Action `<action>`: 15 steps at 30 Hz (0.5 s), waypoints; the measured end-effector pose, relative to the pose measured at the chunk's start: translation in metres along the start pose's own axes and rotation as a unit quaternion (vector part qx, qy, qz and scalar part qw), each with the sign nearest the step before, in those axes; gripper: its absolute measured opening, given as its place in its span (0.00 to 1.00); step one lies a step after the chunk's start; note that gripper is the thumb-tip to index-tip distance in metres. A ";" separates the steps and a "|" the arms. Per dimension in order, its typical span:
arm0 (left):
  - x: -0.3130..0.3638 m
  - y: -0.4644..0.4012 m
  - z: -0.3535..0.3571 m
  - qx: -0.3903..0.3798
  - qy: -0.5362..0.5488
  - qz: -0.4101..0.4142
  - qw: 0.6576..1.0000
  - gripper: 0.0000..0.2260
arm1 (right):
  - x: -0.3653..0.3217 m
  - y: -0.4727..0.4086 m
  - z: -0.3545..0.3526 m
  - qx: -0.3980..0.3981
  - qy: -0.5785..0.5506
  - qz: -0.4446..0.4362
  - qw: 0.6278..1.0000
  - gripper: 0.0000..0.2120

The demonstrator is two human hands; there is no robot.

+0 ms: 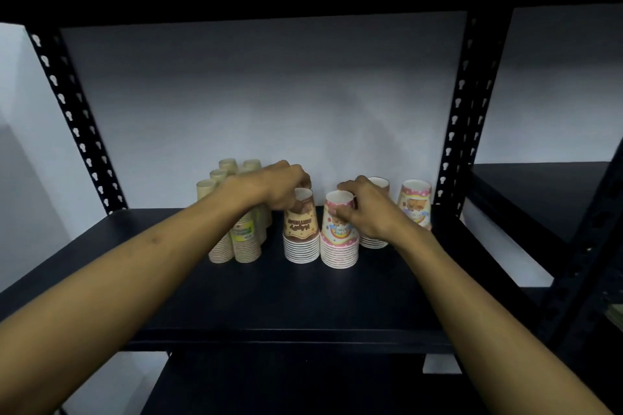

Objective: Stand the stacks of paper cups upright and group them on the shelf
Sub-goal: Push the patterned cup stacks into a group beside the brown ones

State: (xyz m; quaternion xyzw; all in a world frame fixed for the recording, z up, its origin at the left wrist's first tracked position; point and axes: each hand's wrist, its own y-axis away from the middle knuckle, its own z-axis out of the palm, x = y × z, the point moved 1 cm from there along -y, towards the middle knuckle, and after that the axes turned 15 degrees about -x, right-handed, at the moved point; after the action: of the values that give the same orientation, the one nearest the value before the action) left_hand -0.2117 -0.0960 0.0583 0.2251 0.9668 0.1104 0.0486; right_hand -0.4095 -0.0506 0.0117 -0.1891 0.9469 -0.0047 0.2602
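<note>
Black metal makes up the shelf (pixel 236 300), and every stack of paper cups on it stands upright, mouths down. At ten o'clock from the shelf's middle a cluster of tan stacks (pixel 236 212) sits tight together. The left hand (pixel 276 185) curls its fingers over the top of the brown-printed stack (pixel 301 229), gripping it. Touching that stack at three o'clock is the pink rainbow stack (pixel 338 239), which the right hand (pixel 367 209) pinches near the top between thumb and curled fingers. Behind the right hand stands a partly hidden stack (pixel 374 239). Farther toward three o'clock, another pink stack (pixel 415 202) stands near the perforated upright (pixel 458 118).
</note>
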 end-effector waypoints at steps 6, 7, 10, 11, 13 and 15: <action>-0.023 -0.013 -0.002 0.001 -0.078 -0.042 0.996 0.18 | -0.013 -0.034 0.011 -0.015 0.025 0.000 1.000 0.27; -0.025 -0.015 -0.002 0.001 -0.082 -0.046 0.996 0.17 | -0.014 -0.039 0.011 -0.019 0.027 0.003 0.999 0.27; -0.032 -0.020 -0.005 -0.004 -0.088 -0.056 0.994 0.15 | -0.015 -0.050 0.014 -0.017 0.026 0.002 1.000 0.26; -0.033 -0.022 -0.006 -0.008 -0.092 -0.059 0.994 0.16 | -0.015 -0.053 0.015 -0.013 0.023 0.001 1.000 0.25; -0.034 -0.023 -0.008 -0.016 -0.095 -0.063 0.993 0.16 | -0.014 -0.058 0.019 -0.006 0.013 0.001 1.000 0.24; -0.036 -0.023 -0.009 -0.015 -0.093 -0.064 0.994 0.16 | -0.012 -0.061 0.023 0.004 0.006 -0.001 1.000 0.24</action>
State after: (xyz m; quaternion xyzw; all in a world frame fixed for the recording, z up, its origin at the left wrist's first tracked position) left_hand -0.1904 -0.1342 0.0632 0.1711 0.9689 0.1003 0.1482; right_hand -0.3665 -0.1012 0.0041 -0.1892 0.9482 -0.0101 0.2550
